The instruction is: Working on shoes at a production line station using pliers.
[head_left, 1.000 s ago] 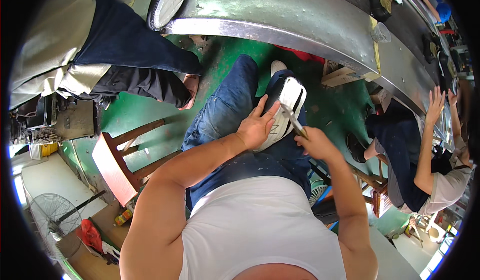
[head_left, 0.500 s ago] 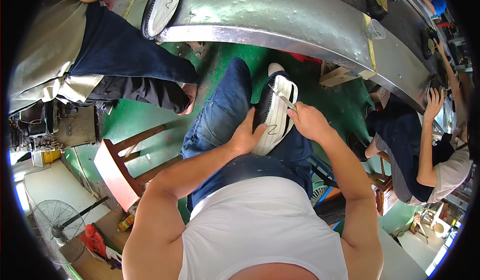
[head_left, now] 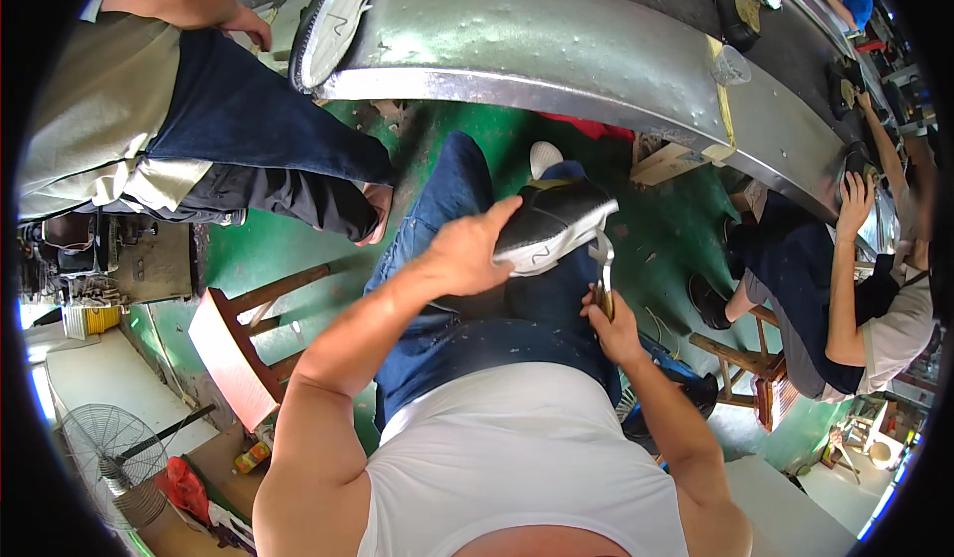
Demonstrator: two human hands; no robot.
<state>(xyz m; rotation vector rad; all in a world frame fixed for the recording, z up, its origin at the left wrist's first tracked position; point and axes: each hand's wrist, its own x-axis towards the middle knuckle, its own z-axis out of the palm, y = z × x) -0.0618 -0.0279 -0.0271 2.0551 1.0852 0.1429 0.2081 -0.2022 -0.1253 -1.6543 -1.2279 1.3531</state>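
left grip (head_left: 463,255) on black-and-white shoe (head_left: 552,217) | right grip (head_left: 616,328) around metal tool (head_left: 605,269) | metal bench (head_left: 517,35) ahead

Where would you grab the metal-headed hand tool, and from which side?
Probably by the handle, coming from the person's near right: the bent metal head is at the far end, close beside the shoe, while the slim handle points back toward the person. The right hand grips it there.
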